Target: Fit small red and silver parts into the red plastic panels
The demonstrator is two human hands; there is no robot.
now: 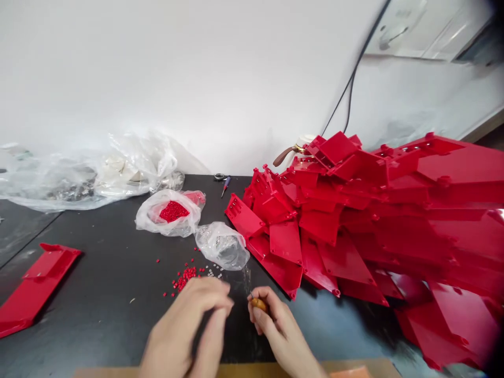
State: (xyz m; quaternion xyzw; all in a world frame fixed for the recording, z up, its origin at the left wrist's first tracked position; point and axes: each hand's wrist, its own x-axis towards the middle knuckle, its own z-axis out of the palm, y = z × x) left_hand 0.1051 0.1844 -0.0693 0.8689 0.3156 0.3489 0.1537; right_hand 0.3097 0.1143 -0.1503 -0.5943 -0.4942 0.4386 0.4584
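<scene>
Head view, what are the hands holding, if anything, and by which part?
Right hand: a small tool, gripped by its amber handle. Left hand: blurred, so I can't tell.

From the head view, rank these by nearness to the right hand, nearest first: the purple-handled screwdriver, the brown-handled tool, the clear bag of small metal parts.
1. Brown-handled tool: held in the right hand.
2. Clear bag of small metal parts: ahead and to the left.
3. Purple-handled screwdriver: beyond that bag, also left of the hand.

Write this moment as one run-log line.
left hand: blurred, grip unclear, near small loose red pieces | right hand: holds tool with rounded amber handle | right side: piled red plastic panels
</scene>
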